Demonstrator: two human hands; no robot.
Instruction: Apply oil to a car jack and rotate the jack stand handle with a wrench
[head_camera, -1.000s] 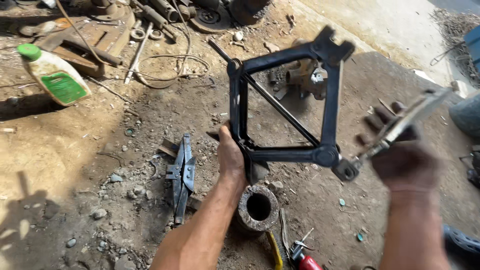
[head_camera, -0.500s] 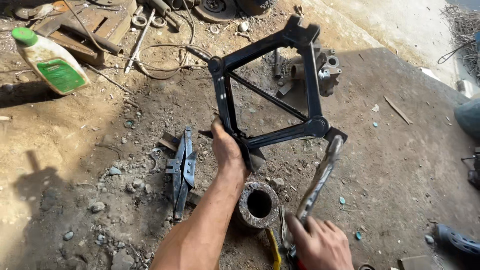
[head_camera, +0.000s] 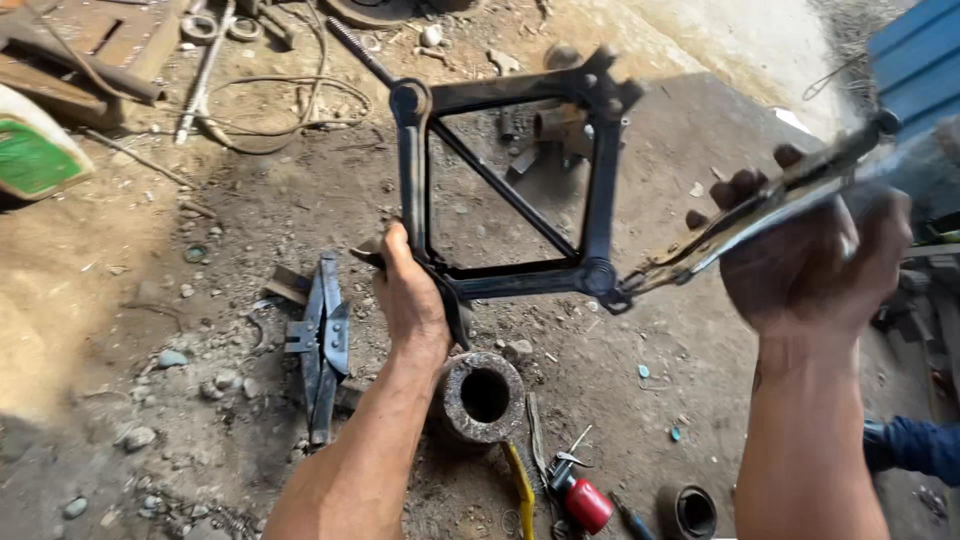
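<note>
Risk lies at three o'clock: the right hand (head_camera: 815, 265), fingers wrapped round blurred locking pliers (head_camera: 760, 210), could wrench the scissor jack (head_camera: 505, 180) from the left hand (head_camera: 410, 300), whose fingers clutch its lower corner.

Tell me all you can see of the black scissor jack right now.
The jack is a dark, worn-looking metal diamond of four arms with a thin screw rod running diagonally across it. It stands upright over a dirt floor, its base by a rusty pipe ring. The left hand grips its lower left corner; a tool in the right hand meets its lower right pivot.
</note>
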